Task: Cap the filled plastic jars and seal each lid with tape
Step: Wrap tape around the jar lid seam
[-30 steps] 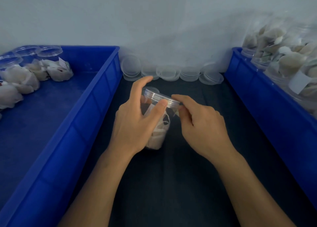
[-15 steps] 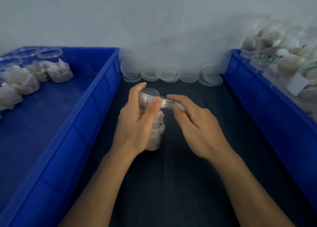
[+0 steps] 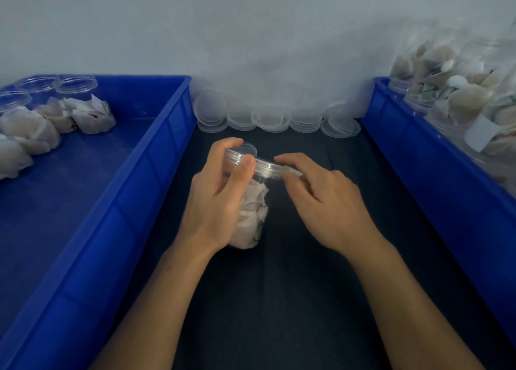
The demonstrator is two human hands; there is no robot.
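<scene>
A capped jar is steadied for sealing.

The jar [image 3: 252,216], on the dark table [image 3: 279,299] between two bins, is gripped by the left hand [image 3: 217,202], so that tape [image 3: 291,171] pinched by the right hand [image 3: 326,202] can be pressed against the lid [image 3: 255,167].

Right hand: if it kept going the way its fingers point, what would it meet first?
The right hand points left and away; its fingertips already touch the lid rim on the jar, so the lid comes first.

You have a dark strip of counter [image 3: 293,299] to move along. A blue bin [image 3: 156,174] walls your left side, another blue bin [image 3: 418,157] walls your right, and stacked lids [image 3: 273,118] block the far end.
</scene>
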